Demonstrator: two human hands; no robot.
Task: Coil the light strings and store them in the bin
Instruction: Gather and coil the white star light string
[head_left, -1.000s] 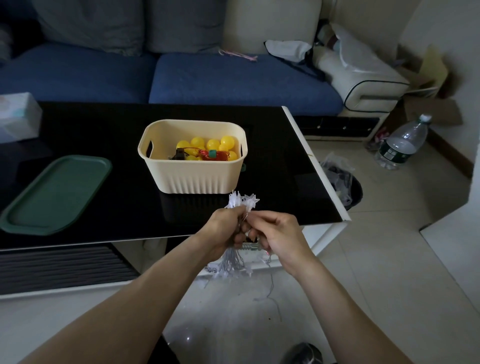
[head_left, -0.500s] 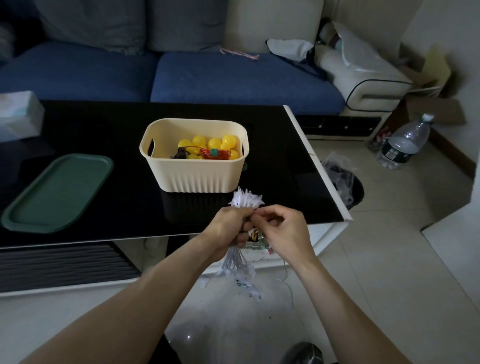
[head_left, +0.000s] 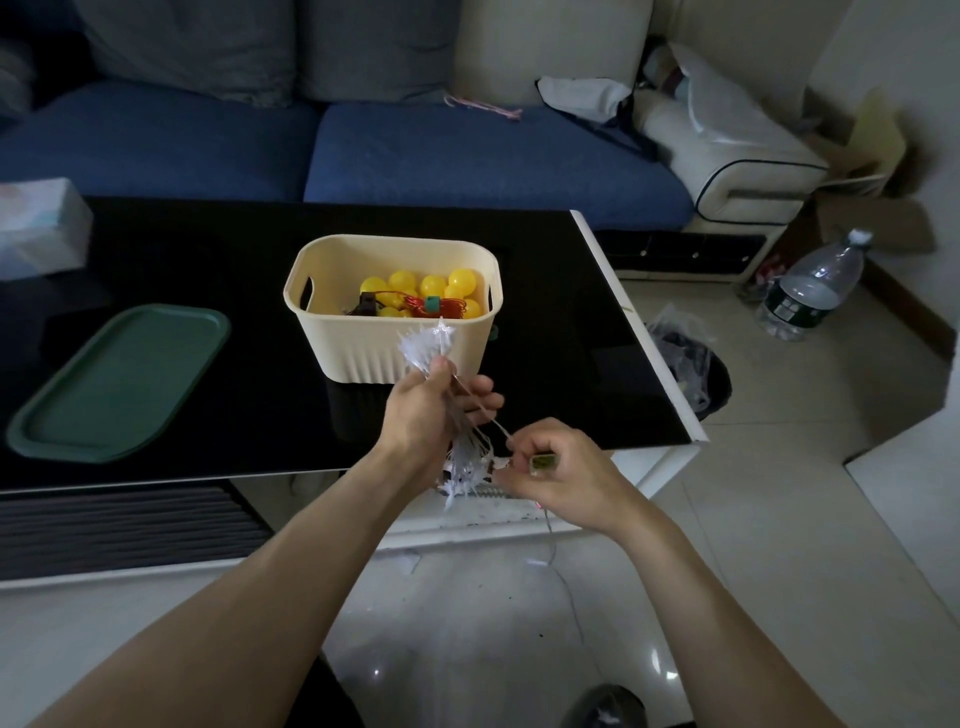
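One bundle of white light string (head_left: 427, 347) is the thing to watch: it sits in the air just off the near edge of the black table (head_left: 218, 249), its upper tuft of little white lights fanned out in front of the cream bin (head_left: 363, 345), its lower loops hanging below the fist. The left hand (head_left: 426, 410) is curled round the middle of the bundle, thumb on top pinning the wires. From there a thin wire (head_left: 496, 427) runs down and to the right to the right hand (head_left: 561, 467), whose fingers are closed round it and round a small greenish box (head_left: 544, 461), likely the battery or controller end, though I cannot make it out for certain. More wire trails from that hand down toward the floor. To do this wrap well, I would say the right hand should keep the wire lightly taut and lay each turn beside the last, while the left thumb lifts only enough to trap the new loop; slack could let the fine wires tangle. Inside the bin lie yellow ball lights (head_left: 415, 291), so the white coil should be tight before it goes on top. To the left on the table rests a green tray (head_left: 62, 431).
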